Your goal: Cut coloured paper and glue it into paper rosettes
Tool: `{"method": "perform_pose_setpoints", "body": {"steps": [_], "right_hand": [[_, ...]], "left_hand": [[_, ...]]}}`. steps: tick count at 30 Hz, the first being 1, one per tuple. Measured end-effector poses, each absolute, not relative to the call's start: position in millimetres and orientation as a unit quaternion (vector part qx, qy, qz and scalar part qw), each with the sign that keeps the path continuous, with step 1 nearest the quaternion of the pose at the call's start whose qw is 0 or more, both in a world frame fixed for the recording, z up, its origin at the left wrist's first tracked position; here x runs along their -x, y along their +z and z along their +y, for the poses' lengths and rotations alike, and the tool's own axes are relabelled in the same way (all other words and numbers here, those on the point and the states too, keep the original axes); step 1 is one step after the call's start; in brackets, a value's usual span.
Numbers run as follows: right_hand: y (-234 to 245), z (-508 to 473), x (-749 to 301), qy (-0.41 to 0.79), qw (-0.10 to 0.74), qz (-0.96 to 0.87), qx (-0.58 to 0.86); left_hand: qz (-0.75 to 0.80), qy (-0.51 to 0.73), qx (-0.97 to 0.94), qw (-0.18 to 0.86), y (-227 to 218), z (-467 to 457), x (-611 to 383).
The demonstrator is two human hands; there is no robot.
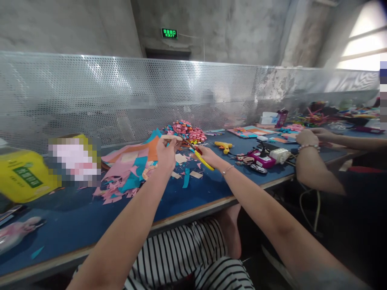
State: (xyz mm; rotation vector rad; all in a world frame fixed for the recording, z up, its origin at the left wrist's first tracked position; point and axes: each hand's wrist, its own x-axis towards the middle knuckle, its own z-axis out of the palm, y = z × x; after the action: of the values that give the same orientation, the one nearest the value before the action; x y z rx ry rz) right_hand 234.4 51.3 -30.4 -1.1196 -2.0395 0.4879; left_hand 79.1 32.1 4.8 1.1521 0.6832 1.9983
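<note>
My left hand pinches a small cream strip of paper above the blue table. In my right hand is a pair of scissors with yellow handles, its blades pointing left toward the strip. Whether the blades touch the paper is too small to tell. Below my hands lie small cut pieces, among them a cream rectangle and a blue strip. Pink, orange and blue paper sheets and scraps are heaped to the left. Behind my hands is a pile of folded paper pieces.
A yellow glue gun and a purple device with cables lie to the right. Beyond them are a co-worker's hands. A yellow bag stands at left. A perforated metal screen runs along the back of the table.
</note>
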Motion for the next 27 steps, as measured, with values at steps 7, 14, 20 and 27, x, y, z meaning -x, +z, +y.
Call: {"method": "perform_pose_setpoints", "body": {"steps": [7,14,20,27], "right_hand": [[-33.8,53.1,-232.1,0.205,0.374,-0.806,0.41],[-36.8,54.4,-230.0,0.223,0.383,-0.796,0.413],[-34.2,50.6,-230.0,0.216,0.365,-0.803,0.418],[-33.7,46.7,-225.6,0.218,0.375,-0.805,0.404]], "left_hand": [[0.272,0.774,-0.449,0.354,6.8,30.4,-78.6],[0.286,0.776,-0.441,0.349,7.4,29.6,-75.4],[0.292,0.783,-0.437,0.334,6.9,31.1,-77.2],[0.265,0.791,-0.438,0.335,3.3,36.1,-78.1]]}}
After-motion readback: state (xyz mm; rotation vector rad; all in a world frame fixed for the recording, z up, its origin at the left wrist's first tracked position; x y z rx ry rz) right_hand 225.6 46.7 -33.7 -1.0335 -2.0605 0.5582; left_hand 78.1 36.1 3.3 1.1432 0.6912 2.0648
